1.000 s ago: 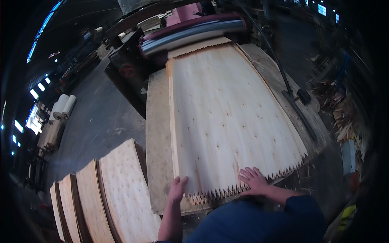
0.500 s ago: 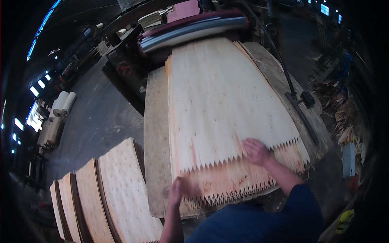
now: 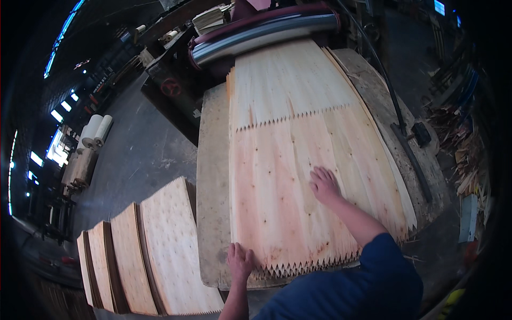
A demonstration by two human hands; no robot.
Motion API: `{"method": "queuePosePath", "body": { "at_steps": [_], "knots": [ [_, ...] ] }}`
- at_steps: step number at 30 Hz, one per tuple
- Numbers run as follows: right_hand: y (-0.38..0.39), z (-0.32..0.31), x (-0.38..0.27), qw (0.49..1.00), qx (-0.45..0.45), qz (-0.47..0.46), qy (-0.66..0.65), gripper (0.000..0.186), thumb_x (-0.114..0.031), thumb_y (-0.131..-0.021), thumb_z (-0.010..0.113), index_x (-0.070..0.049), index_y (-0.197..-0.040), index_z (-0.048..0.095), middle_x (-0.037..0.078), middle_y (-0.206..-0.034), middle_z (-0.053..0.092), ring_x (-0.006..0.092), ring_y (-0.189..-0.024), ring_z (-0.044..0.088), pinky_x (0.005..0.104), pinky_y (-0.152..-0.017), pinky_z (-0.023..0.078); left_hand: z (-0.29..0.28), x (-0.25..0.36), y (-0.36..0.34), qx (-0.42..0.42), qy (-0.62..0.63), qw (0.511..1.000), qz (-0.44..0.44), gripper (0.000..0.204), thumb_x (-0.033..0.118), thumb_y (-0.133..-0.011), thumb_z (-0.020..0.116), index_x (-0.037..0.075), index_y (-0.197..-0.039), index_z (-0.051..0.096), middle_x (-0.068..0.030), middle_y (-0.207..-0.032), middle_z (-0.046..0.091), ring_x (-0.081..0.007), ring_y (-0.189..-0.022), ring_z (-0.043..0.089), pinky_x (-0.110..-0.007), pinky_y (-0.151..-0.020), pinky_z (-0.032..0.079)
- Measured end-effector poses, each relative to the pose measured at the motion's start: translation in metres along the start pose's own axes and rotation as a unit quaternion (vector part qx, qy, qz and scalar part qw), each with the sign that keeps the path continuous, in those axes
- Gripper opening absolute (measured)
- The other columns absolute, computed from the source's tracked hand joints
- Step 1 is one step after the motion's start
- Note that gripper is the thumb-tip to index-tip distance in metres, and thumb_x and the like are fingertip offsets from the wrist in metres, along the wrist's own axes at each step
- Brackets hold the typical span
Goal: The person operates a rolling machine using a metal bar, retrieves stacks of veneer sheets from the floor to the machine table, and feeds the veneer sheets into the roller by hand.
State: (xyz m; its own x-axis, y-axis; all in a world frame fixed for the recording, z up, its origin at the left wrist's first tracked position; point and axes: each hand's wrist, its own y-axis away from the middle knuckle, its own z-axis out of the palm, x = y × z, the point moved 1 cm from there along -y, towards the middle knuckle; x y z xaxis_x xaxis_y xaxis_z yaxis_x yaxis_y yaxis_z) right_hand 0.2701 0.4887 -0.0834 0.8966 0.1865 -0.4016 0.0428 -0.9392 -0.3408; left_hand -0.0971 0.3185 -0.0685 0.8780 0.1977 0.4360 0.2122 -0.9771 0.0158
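A stack of thin wood veneer sheets [image 3: 314, 213] with saw-toothed ends lies on a worn board table before me. My right hand [image 3: 325, 185] rests palm down on the pinkish top sheet, fingers stretched forward. At the stack's near left corner is my left hand [image 3: 240, 260], its fingers loosely bent and apart beside the sheet's edge; no sheet shows clearly between them. Farther off, a paler veneer sheet [image 3: 282, 85] overlies the stack, its toothed rear edge crossing it. The far end of that sheet is under a shiny metal roller [image 3: 266, 41].
Several veneer stacks [image 3: 170, 245] stand on the floor at the left. A dark machine side with a red handwheel [image 3: 170, 87] flanks the roller. A black bar [image 3: 413, 160] lies along the table's right side. Veneer scraps [image 3: 472, 170] are heaped farther right; pale rolls [image 3: 96, 130] sit far left.
The paler sheet has slid away from me toward the roller, baring much more of the pinkish sheet. My right hand now lies on this sheet. The view has shifted slightly.
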Motion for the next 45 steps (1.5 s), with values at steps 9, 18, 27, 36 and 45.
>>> {"method": "queuePosePath", "body": {
  "at_steps": [9, 18, 27, 36, 45],
  "knots": [
    [0.171, -0.076, -0.048, 0.992, -0.123, -0.025, 0.003, 0.047, -0.036, -0.087, 0.052, -0.015, -0.129, 0.051, 0.014, -0.140, 0.039, 0.0301, -0.132, 0.032, 0.0468, -0.110, 0.020, -0.043, -0.008, -0.030, -0.158, 0.554, 0.803, -0.154, 0.023, 0.011, -0.080, 0.065, 0.000, -0.100, 0.060, -0.0098, -0.102, 0.064, -0.0145, -0.084, 0.061, -0.025, -0.068, 0.047],
    [0.235, -0.105, -0.083, 0.989, -0.135, -0.051, -0.036, 0.055, -0.038, -0.078, 0.062, -0.014, -0.127, 0.052, 0.013, -0.141, 0.038, 0.0312, -0.131, 0.032, 0.0471, -0.109, 0.022, -0.104, 0.036, 0.001, -0.254, 0.583, 0.766, -0.089, 0.024, 0.016, -0.087, 0.059, -0.002, -0.103, 0.061, -0.0070, -0.093, 0.065, -0.0135, -0.080, 0.062, -0.026, -0.074, 0.048],
    [0.137, -0.121, -0.073, 0.989, 0.064, -0.133, 0.013, 0.043, -0.012, -0.066, 0.061, -0.011, -0.109, 0.062, 0.007, -0.119, 0.058, 0.0284, -0.111, 0.054, 0.0433, -0.095, 0.041, -0.065, -0.007, -0.021, -0.117, 0.703, 0.680, -0.175, 0.040, 0.022, -0.093, 0.049, -0.006, -0.122, 0.051, -0.0183, -0.124, 0.055, -0.0234, -0.115, 0.052, -0.034, -0.096, 0.041],
    [-0.091, -0.061, 0.011, 0.994, 0.071, -0.088, -0.003, 0.036, -0.017, -0.077, 0.061, -0.016, -0.113, 0.060, 0.005, -0.121, 0.056, 0.0239, -0.118, 0.048, 0.0410, -0.099, 0.035, 0.004, 0.007, -0.002, -0.090, 0.027, 0.992, 0.088, 0.057, 0.033, -0.093, 0.044, 0.002, -0.139, 0.031, -0.0214, -0.144, 0.029, -0.0364, -0.135, 0.024, -0.049, -0.109, 0.018],
    [0.017, 0.000, -0.008, 0.999, -0.049, 0.002, 0.003, 0.044, -0.033, -0.089, 0.049, -0.009, -0.126, 0.050, 0.010, -0.140, 0.038, 0.0268, -0.133, 0.029, 0.0462, -0.111, 0.019, 0.011, -0.031, 0.001, -0.020, 0.145, 0.988, -0.054, 0.069, 0.031, -0.084, 0.059, -0.006, -0.136, 0.031, -0.0286, -0.137, 0.036, -0.0412, -0.126, 0.038, -0.044, -0.103, 0.033]
  ]
}}
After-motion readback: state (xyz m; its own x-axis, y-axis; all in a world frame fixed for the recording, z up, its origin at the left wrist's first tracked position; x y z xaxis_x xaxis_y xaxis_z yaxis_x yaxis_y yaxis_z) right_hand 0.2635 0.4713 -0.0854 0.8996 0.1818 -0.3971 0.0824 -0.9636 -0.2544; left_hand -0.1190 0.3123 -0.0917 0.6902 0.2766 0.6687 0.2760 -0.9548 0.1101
